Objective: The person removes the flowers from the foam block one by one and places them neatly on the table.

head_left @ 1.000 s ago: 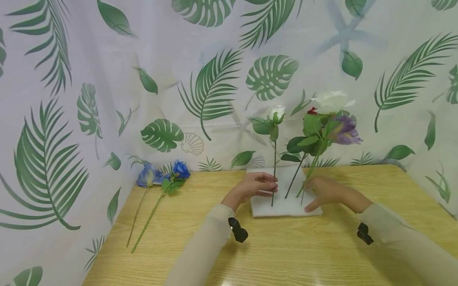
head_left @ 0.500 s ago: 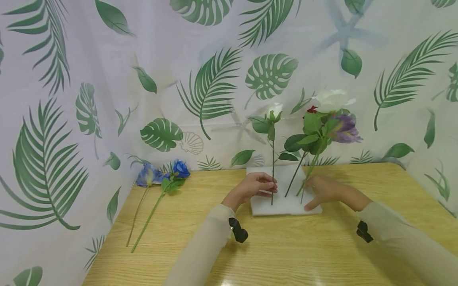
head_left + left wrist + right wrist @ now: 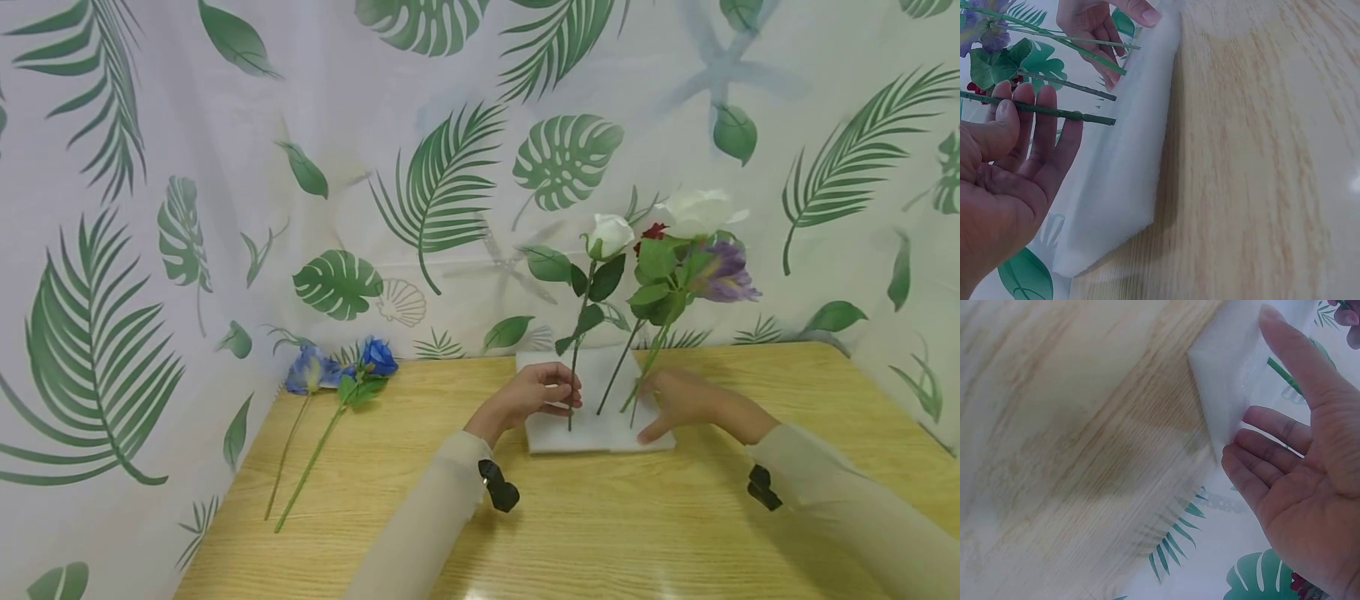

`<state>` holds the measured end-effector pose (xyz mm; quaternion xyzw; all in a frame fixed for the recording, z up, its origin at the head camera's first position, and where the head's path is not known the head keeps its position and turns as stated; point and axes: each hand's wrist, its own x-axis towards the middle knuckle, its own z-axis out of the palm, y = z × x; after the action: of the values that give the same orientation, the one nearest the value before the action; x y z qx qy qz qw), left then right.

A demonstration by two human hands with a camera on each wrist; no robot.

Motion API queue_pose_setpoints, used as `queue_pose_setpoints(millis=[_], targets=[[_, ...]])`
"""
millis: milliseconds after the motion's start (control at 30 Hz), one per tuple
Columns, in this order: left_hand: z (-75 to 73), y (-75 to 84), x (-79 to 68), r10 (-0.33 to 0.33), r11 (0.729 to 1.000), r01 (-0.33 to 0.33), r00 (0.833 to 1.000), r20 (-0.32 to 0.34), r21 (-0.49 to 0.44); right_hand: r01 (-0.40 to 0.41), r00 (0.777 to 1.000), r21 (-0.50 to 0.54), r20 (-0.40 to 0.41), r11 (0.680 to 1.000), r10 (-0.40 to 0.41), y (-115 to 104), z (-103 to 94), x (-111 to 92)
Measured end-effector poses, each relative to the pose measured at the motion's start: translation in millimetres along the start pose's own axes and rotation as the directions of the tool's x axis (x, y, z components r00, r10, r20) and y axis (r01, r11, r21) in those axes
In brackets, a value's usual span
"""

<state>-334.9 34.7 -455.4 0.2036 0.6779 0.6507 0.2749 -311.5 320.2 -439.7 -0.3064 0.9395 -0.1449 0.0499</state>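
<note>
Rose point(image 3: 588, 319), white and leafy, stands nearly upright with its stem pinched by the left hand point(image 3: 536, 390), its foot meeting the white foam block point(image 3: 585, 439) on the wooden table point(image 3: 600, 517)! Across on the other side, the right hand point(image 3: 682, 400) grasps no stem, fingers loosely extended and touching the block's edge, close by a leaning cluster of purple flower point(image 3: 726, 273), big white bloom point(image 3: 697, 212) and red flower point(image 3: 649, 237). Well apart, two blue flowers point(image 3: 378, 357) lie at the table's left.
</note>
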Motion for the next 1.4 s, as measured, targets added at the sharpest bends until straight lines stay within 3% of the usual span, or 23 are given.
queue_pose_setpoints(millis=[200,767,1400], targets=[[-0.3,-1.4,-1.4,0.014,1.0,-0.014,1.0,0.002,-0.005,0.014,1.0,-0.002,-0.002,1.0,-0.014,-4,-2.0,0],[0.1,2.2,-3.6,0.071,0.996,-0.075,0.994,-0.082,-0.044,0.025,1.0,-0.01,0.006,1.0,-0.025,-5,-2.4,1],[-5.4,19.8,-9.7,0.159,0.987,-0.158,0.987,-0.027,0.024,0.013,1.0,0.015,-0.005,1.0,-0.013,-3,-1.4,0]])
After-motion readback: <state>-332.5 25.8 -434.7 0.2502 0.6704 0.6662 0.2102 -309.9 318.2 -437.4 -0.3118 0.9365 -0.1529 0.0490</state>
